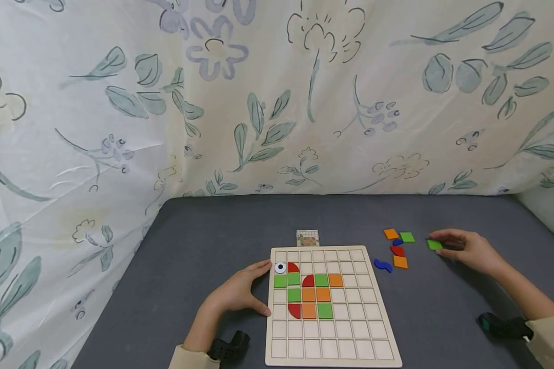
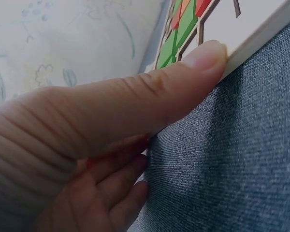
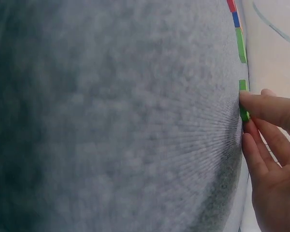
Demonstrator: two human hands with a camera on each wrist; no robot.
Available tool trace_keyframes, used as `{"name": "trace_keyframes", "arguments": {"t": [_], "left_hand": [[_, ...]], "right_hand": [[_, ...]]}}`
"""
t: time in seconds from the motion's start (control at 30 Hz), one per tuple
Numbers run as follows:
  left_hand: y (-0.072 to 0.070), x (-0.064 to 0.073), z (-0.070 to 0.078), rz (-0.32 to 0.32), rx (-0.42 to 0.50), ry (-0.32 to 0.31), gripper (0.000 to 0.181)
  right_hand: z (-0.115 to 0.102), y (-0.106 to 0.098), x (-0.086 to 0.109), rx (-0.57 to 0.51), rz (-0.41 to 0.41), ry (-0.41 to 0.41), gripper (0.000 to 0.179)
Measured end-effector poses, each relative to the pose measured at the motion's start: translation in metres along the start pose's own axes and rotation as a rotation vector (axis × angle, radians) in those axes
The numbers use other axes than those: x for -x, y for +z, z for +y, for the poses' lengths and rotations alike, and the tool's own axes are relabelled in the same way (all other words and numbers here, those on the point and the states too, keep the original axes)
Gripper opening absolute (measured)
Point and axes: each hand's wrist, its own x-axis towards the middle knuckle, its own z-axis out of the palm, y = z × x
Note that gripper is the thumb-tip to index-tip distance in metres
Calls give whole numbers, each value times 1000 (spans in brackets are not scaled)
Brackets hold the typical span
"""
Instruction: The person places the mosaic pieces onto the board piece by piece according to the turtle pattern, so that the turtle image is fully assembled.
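Observation:
On the table lies a pale wooden grid board (image 1: 351, 353) set with red, green and orange pieces and a round eye piece (image 1: 280, 267). My left hand (image 1: 237, 289) rests against the board's left edge, thumb and fingers spread along it. The left wrist view shows its thumb (image 2: 203, 60) touching the board's rim. Off to the right, my right hand (image 1: 468, 249) pinches a green square tile (image 1: 434, 244) between thumb and fingers, low at the table surface. In the right wrist view the same green tile (image 3: 244, 113) shows edge-on at the fingertips.
Between board and right hand lie loose pieces: orange squares (image 1: 400, 262), another green square (image 1: 407, 237), a red piece (image 1: 397, 251), a small blue piece (image 1: 398, 242) and a wavy blue piece (image 1: 382, 265). A small picture card (image 1: 308, 238) touches the board's far edge. Patterned cloth (image 1: 277, 102) hangs behind.

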Motion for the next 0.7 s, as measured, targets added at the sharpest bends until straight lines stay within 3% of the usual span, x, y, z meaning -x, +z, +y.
{"name": "trace_keyframes", "arguments": {"t": [0.23,0.7], "left_hand": [[0,1,1,-1,-3,-7,102],[1,2,0,7,-3,6,102]], "right_hand": [[-3,-1,2,-5,37,4,39],[-26,-8,9,40,4,39,43]]}}
